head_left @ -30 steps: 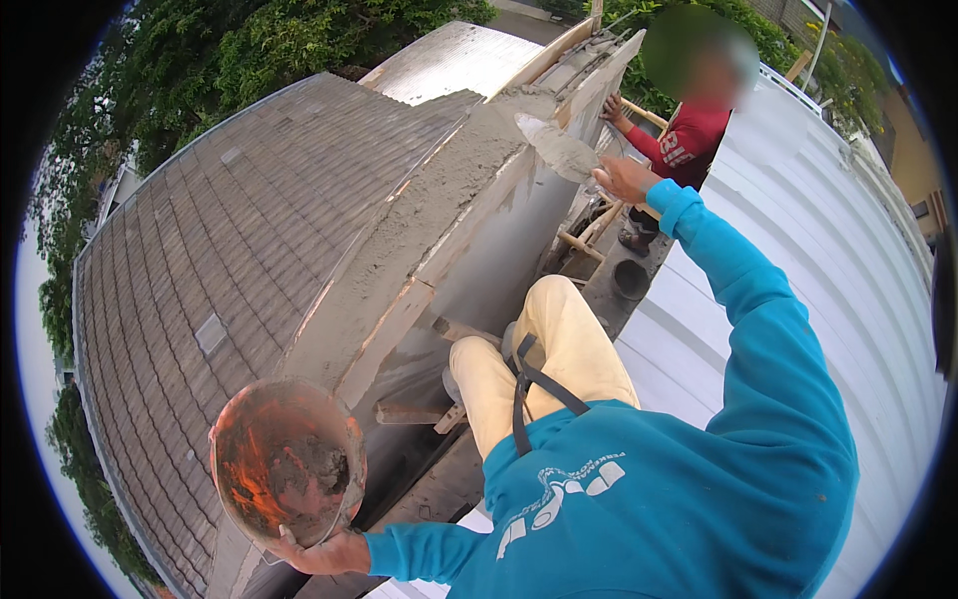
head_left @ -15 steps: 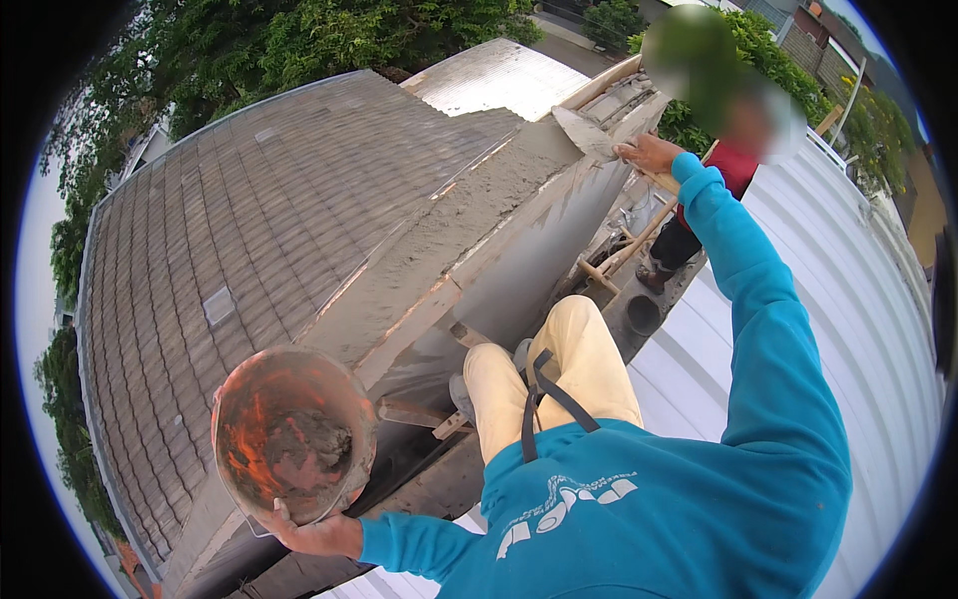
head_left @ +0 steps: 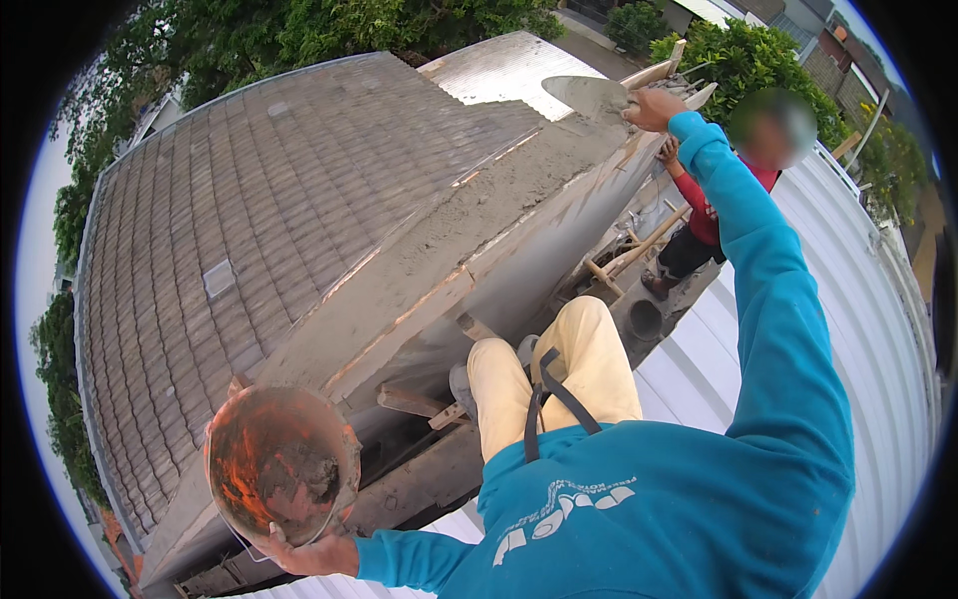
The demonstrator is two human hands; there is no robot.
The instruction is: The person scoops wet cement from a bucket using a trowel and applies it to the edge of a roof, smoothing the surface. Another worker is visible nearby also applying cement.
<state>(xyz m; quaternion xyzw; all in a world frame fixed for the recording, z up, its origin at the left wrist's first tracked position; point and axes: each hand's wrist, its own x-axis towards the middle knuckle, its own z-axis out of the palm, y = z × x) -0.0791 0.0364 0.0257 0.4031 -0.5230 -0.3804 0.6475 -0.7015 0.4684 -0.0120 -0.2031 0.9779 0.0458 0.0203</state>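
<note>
Fingers of my left hand [head_left: 307, 552] curl around the lower rim of an orange, mortar-smeared bucket [head_left: 238, 464], tipped so that its inside shows. Some wet grey mortar [head_left: 311, 475] lies at the bottom. My right arm is stretched far out, and the right hand [head_left: 655, 108] is closed on a trowel, its handle mostly hidden by the fingers. The broad grey trowel blade [head_left: 587, 96] lies at the far end of a long concrete beam top [head_left: 469, 215], on or just over the fresh mortar there. Wooden form boards [head_left: 424, 307] edge the beam.
A tiled roof [head_left: 269, 200] slopes away at left, with a pale metal sheet [head_left: 509, 70] beyond. Below at right, a person in a red top [head_left: 704, 205] has a hand at the form. Wooden poles [head_left: 644, 245], a dark bucket [head_left: 644, 317] and white corrugated roofing [head_left: 828, 329] lie nearby.
My right hand and the trowel have moved up and the blade has swung flatter across the beam end. The bucket has shifted slightly left and down. The other person now reaches to the form.
</note>
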